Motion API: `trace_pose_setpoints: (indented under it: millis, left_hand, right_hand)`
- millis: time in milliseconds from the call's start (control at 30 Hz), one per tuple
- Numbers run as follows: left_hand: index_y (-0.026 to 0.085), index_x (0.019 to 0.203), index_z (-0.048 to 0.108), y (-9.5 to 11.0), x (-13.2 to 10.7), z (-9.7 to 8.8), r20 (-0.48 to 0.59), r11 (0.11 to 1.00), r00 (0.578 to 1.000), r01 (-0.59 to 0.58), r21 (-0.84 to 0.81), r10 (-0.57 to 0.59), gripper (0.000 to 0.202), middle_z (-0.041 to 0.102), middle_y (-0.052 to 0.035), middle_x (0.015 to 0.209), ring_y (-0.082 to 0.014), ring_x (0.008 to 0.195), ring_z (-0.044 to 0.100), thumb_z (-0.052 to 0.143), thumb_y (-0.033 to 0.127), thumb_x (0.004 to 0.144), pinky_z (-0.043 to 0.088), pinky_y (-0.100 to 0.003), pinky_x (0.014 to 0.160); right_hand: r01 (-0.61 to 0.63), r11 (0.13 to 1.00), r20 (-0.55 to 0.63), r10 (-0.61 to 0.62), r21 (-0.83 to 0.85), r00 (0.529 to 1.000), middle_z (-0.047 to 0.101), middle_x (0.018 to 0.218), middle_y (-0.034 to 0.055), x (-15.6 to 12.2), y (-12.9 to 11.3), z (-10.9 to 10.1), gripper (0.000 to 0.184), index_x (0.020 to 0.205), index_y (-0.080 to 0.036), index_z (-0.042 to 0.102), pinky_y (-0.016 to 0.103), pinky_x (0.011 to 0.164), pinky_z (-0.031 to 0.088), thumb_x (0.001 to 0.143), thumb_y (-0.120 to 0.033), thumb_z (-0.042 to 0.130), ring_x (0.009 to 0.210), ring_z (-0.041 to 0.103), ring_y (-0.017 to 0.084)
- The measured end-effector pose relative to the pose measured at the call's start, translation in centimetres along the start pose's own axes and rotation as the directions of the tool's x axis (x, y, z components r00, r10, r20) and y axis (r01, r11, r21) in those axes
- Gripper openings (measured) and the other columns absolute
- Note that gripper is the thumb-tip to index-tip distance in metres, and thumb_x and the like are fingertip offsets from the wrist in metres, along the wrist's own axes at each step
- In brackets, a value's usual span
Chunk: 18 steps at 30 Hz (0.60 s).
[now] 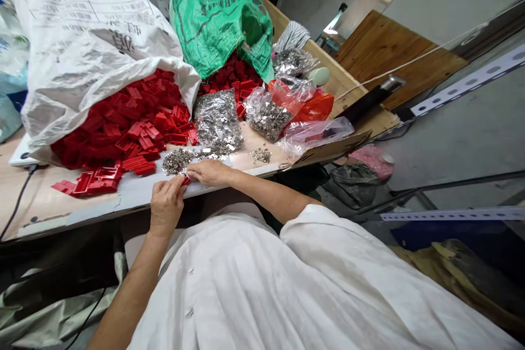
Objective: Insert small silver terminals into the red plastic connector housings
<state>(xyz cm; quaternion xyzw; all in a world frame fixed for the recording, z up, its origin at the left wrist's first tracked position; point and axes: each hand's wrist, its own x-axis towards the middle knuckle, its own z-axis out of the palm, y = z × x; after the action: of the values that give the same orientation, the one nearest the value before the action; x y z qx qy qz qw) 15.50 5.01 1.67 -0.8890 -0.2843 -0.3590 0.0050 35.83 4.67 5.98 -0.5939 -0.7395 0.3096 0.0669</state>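
My left hand is closed at the table's front edge, pinching a small red plastic piece. My right hand lies just right of it with fingers curled together, touching the same red piece. A small heap of silvery metal bits sits just beyond both hands. A large pile of red plastic clips spills from a white woven sack on the left.
A green sack holds more red clips behind. Clear bags of metal bits and an orange bag lie to the right. A black cable runs over the wooden table on the left. Metal rails stand on the floor at right.
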Motion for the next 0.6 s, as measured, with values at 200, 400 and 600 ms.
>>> trace_pose_setpoints:
  millis: [200,400,600]
  left_hand:
    - [0.017,0.121,0.055,-0.1,-0.5,0.1,0.035,0.999,0.999,0.030,-0.018,-0.029,0.032,0.066,-0.0038,0.116,-0.0196,0.092,0.059,0.061,0.013,0.090,0.045,-0.038,0.088]
    - [0.016,0.117,0.056,0.4,-1.5,-0.4,0.039,0.995,0.997,0.067,-0.074,-0.065,0.026,0.066,-0.0024,0.114,-0.0167,0.097,0.061,0.059,0.013,0.092,0.043,-0.035,0.088]
    - [0.014,0.117,0.058,0.7,-1.8,-0.6,0.024,0.992,0.995,0.101,-0.077,-0.099,0.024,0.066,-0.0007,0.114,-0.0155,0.094,0.056,0.055,0.013,0.094,0.042,-0.033,0.087]
  right_hand:
    - [0.035,0.999,0.019,-0.035,0.011,0.999,0.061,0.101,0.0023,-0.2,0.1,0.1,0.032,0.105,-0.021,0.056,0.024,0.072,0.026,0.100,-0.042,0.033,0.087,0.048,0.013]
    - [0.042,0.999,-0.001,-0.042,0.031,0.999,0.062,0.095,0.0002,-0.8,0.1,1.4,0.028,0.098,-0.020,0.061,0.023,0.077,0.031,0.099,-0.036,0.038,0.084,0.052,0.011]
    - [0.077,0.994,-0.003,-0.077,0.078,0.997,0.060,0.088,-0.0015,-0.8,0.2,1.6,0.028,0.096,-0.022,0.060,0.022,0.070,0.029,0.099,-0.038,0.037,0.078,0.050,0.009]
